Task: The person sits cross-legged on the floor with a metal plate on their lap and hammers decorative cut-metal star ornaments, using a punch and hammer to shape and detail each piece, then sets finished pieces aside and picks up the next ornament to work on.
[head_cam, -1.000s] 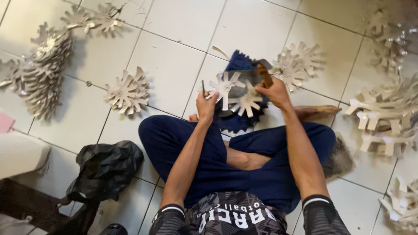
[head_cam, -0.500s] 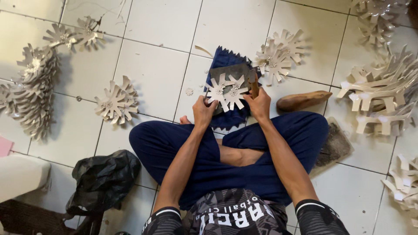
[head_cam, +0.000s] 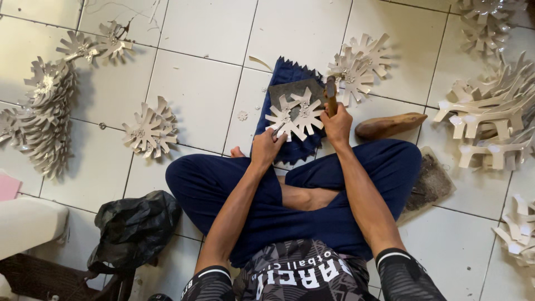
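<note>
**Hammering a flower-shaped cut-out on a small block**

Sitting cross-legged on a white tiled floor [head_cam: 200, 89], the person works over a dark blue cloth [head_cam: 290, 72] spread just in front of the shins. On the cloth lies a flat grey block [head_cam: 292, 89], and on that block rest the pale, petal-shaped cut-outs [head_cam: 294, 114], two overlapping rosettes. The left hand [head_cam: 267, 147] is closed in a pinch at the near edge of the cut-outs; whether it grips a thin tool or only the petals cannot be told. The right hand [head_cam: 337, 124] is wrapped tight around a wooden-handled hammer [head_cam: 330, 93], whose head hangs over the right edge of the block.

To do this step well, judging from the posture, the piece should lie flat on the block so the blow meets firm support, not the soft cloth. The pinching fingers look close to the strike point, so they are best kept at the outer petals. A short, upright stroke should suit the thin material better than a wide swing.

No packages, labels or signs show on the floor. The only lettering is white print on the person's dark shirt [head_cam: 304, 276], at the bottom edge. Around the work lie loose rosettes [head_cam: 149, 131], a long stacked string of them [head_cam: 47, 120] at the left, another heap [head_cam: 490, 117] at the right, a wooden form [head_cam: 390, 125] beside the right knee, a black bag [head_cam: 134, 228] and a pink slab [head_cam: 8, 187] at the left edge.
</note>
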`<action>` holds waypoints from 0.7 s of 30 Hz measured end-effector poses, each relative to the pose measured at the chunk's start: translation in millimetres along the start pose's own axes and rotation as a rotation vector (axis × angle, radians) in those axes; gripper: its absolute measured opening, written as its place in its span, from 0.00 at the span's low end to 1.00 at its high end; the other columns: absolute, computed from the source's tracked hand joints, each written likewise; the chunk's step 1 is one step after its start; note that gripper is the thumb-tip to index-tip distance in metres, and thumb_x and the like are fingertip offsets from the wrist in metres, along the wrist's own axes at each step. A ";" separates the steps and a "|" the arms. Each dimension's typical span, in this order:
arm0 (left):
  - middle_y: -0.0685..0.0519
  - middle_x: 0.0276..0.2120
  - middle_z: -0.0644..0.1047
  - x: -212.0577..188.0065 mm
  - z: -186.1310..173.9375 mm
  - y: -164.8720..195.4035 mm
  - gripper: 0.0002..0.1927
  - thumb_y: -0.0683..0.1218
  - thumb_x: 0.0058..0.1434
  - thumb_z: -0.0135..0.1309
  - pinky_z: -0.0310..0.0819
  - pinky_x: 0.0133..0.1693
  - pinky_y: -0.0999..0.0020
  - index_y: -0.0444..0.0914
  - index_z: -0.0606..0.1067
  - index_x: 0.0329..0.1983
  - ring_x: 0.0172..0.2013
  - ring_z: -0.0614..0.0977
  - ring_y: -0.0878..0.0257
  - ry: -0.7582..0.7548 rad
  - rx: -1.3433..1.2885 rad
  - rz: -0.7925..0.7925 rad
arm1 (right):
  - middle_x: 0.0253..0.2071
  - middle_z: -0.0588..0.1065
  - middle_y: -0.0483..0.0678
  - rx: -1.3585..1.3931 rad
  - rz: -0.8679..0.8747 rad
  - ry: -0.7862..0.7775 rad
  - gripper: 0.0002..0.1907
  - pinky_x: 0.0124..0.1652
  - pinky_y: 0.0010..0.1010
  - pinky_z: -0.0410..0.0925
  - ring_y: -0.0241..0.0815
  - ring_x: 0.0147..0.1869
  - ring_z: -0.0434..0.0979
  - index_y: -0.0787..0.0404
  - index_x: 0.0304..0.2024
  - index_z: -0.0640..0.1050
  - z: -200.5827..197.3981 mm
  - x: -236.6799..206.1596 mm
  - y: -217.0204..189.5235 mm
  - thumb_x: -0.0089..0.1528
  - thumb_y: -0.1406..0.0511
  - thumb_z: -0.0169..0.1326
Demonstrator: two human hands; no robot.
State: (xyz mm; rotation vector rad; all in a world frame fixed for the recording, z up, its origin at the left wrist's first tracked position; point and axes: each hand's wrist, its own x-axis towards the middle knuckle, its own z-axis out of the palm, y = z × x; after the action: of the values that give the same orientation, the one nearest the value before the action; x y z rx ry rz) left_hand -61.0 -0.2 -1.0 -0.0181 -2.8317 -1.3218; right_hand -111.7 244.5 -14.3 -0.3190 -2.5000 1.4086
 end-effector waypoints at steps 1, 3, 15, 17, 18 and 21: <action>0.42 0.21 0.78 -1.2 -1.0 2.6 0.20 0.56 0.59 0.63 0.74 0.29 0.51 0.34 0.75 0.29 0.24 0.81 0.43 -0.008 0.000 -0.003 | 0.36 0.82 0.54 -0.017 -0.010 0.001 0.14 0.42 0.38 0.74 0.49 0.41 0.85 0.65 0.42 0.78 0.4 1.3 -1.3 0.57 0.64 0.63; 0.43 0.19 0.77 -3.7 -4.2 8.1 0.24 0.59 0.59 0.64 0.73 0.28 0.50 0.34 0.75 0.25 0.24 0.81 0.42 -0.058 0.086 -0.033 | 0.36 0.81 0.54 -0.072 -0.053 0.045 0.13 0.41 0.39 0.73 0.50 0.40 0.84 0.65 0.41 0.78 1.2 5.9 -5.6 0.60 0.64 0.65; 0.43 0.29 0.75 33.0 -11.5 -5.0 0.09 0.41 0.60 0.62 0.71 0.32 0.60 0.31 0.75 0.36 0.25 0.76 0.51 0.283 -0.182 0.095 | 0.32 0.79 0.55 -0.024 0.065 0.009 0.21 0.38 0.39 0.72 0.49 0.35 0.80 0.66 0.37 0.77 -11.6 -25.1 -25.8 0.54 0.59 0.71; 0.46 0.22 0.74 36.3 -6.4 -12.2 0.10 0.41 0.60 0.64 0.71 0.30 0.61 0.32 0.75 0.33 0.23 0.75 0.53 0.232 -0.230 -0.018 | 0.33 0.79 0.55 -0.052 0.031 0.005 0.20 0.38 0.39 0.72 0.49 0.36 0.81 0.66 0.37 0.77 -9.4 -23.7 -23.5 0.54 0.59 0.70; 0.47 0.22 0.75 36.7 -4.5 -15.7 0.10 0.42 0.60 0.64 0.72 0.30 0.62 0.32 0.74 0.32 0.23 0.75 0.55 0.232 -0.251 -0.048 | 0.33 0.79 0.56 -0.067 0.034 0.008 0.19 0.38 0.39 0.71 0.49 0.36 0.81 0.66 0.38 0.77 -7.8 -21.2 -22.3 0.55 0.60 0.69; 0.49 0.24 0.77 29.9 -2.0 -24.9 0.12 0.42 0.59 0.64 0.72 0.30 0.63 0.32 0.73 0.30 0.24 0.77 0.58 0.205 -0.240 -0.108 | 0.35 0.79 0.56 -0.082 -0.019 0.050 0.17 0.40 0.40 0.71 0.51 0.38 0.81 0.66 0.41 0.78 -3.4 -10.7 -19.9 0.58 0.61 0.67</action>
State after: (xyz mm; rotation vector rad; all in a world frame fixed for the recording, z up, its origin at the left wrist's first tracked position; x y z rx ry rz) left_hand -91.3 -17.7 -18.2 0.2545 -2.5242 -1.5769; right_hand -101.8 233.7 3.3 -0.3412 -2.5178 1.2778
